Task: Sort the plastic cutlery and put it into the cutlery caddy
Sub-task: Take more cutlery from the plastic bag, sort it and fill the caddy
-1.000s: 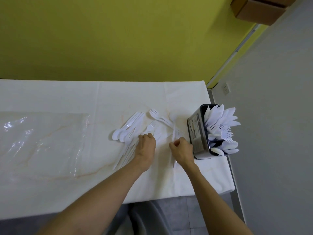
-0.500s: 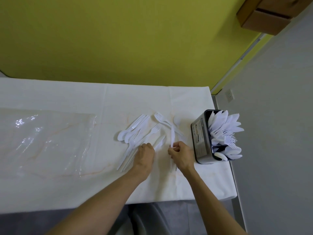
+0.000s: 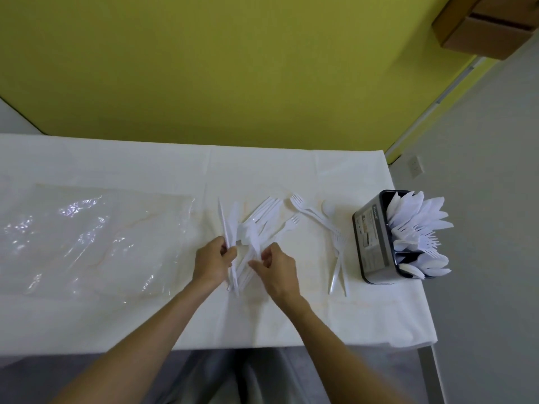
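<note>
Cutlery [image 3: 264, 217]: white plastic, loose heap in the middle of the table [image 3: 291, 170], at the hands. Judged light, thin, springy and slick; best pinched at the handle. Long axes fan away from the person, heads far, handles near.
Left hand [image 3: 214, 262]: fingers curled round a bunch, seemingly knives [image 3: 226, 225], blades pointing away.
Right hand [image 3: 278, 265]: thumb and fingertips pinching one piece in the heap.
Forks [image 3: 337, 258]: a few apart, near the caddy [image 3: 369, 240], which stands part filled at the right end.
Plastic sheet [image 3: 87, 234]: left.
</note>
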Available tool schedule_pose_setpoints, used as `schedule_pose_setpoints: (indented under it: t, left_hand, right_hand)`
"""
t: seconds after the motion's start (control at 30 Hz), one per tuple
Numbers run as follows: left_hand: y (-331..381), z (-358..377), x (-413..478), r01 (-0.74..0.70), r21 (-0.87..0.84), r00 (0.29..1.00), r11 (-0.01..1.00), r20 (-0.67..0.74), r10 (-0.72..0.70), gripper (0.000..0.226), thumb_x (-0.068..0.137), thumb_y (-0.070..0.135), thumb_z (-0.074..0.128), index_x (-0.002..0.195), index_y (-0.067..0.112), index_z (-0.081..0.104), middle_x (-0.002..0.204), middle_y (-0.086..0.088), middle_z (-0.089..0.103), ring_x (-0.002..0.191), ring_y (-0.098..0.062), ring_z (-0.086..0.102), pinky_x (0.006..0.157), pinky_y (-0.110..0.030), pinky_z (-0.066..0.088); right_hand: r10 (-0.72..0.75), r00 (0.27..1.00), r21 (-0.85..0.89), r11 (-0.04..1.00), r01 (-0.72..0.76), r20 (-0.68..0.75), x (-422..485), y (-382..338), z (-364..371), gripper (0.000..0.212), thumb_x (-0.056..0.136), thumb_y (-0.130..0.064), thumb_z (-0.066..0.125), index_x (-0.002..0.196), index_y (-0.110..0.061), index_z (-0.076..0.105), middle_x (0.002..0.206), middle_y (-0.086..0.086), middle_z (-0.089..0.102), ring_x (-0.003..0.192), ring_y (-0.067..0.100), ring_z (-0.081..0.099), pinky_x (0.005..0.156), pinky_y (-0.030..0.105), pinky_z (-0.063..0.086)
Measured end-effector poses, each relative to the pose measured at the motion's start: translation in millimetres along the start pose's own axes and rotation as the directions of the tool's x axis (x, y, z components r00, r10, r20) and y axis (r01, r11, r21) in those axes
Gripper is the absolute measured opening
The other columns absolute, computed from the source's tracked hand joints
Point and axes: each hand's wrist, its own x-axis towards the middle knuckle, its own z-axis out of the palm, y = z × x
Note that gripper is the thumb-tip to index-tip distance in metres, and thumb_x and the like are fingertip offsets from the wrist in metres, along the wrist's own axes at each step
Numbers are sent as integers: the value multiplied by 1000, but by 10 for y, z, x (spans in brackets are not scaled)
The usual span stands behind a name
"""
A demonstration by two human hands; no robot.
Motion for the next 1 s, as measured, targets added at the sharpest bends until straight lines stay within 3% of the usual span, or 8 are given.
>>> schedule_pose_setpoints:
  t: [0.13, 0.33, 0.47, 0.67, 0.73, 0.83, 0.93, 1.0]
  left_hand:
    - [-93, 15, 9, 13, 0, 1000, 1000, 7, -13, 22, 92, 22, 60, 75, 9, 55, 80, 0, 72, 65, -14, 63, 54, -19, 40]
    - [-115, 49, -32, 66, -91, 998, 994, -19, -68, 24, 89, 27, 65, 81, 4, 62, 72, 2, 69, 62, -16, 61, 58, -27, 44]
    - [-113, 9, -27, 78, -125, 993, 989, -76, -87, 27, 86, 26, 67, 80, 0, 62, 64, -5, 61, 57, -18, 52, 53, -27, 37]
    - [-144, -23, -21, 101, -113, 993, 988, -41, -106, 27, 88, 29, 64, 81, 3, 65, 72, -6, 68, 61, -19, 57, 55, -26, 41]
    - [-160, -42, -26, 102, -124, 992, 987, -56, -110, 28, 89, 30, 63, 83, 3, 64, 72, -1, 69, 61, -18, 60, 56, -26, 43]
    - [-192, -75, -32, 91, -162, 993, 983, -57, -101, 26, 90, 29, 63, 85, 3, 63, 78, 5, 73, 67, -18, 67, 63, -28, 49]
    - [-207, -104, -35, 73, -187, 994, 980, -62, -86, 24, 89, 29, 64, 83, 6, 64, 79, 2, 73, 72, -21, 67, 65, -30, 49]
    - [-207, -120, -23, 60, -192, 992, 979, -97, -80, 26, 88, 28, 65, 81, 4, 63, 74, -5, 70, 69, -26, 63, 58, -27, 44]
  right_hand:
    - [37, 999, -90, 995, -39, -27, 35, 47, 6, 23, 88, -26, 67, 99, -12, 52, 85, 1, 60, 78, 21, 60, 70, 31, 52]
    - [150, 979, -97, 982, -164, -135, 115, 247, -386, 16, 89, -17, 64, 100, -10, 54, 87, 3, 62, 77, 19, 59, 67, 28, 50]
    - [160, 976, 25, 987, -158, -145, 81, 117, -351, 17, 86, -20, 68, 94, -11, 55, 79, -2, 60, 70, 14, 59, 55, 16, 42]
    - [179, 984, 11, 984, -179, 1, 76, -95, 133, 23, 85, -25, 70, 88, -11, 52, 76, -3, 55, 66, 12, 53, 52, 17, 36]
    - [198, 980, 3, 980, -198, -13, 106, -74, 148, 23, 84, -25, 71, 84, -10, 54, 71, -4, 55, 63, 11, 52, 50, 17, 33]
    - [250, 967, -59, 966, -253, -57, 167, -32, 33, 20, 82, -23, 68, 78, -5, 59, 67, 0, 57, 63, 18, 58, 50, 21, 40]
    - [288, 953, -75, 952, -295, -97, 227, -7, -122, 21, 79, -18, 67, 68, -5, 56, 57, 2, 51, 53, 17, 51, 47, 22, 38]
    - [295, 947, -63, 950, -304, -126, 268, -17, -197, 23, 79, -12, 65, 64, -6, 50, 54, 2, 47, 49, 16, 46, 45, 22, 36]
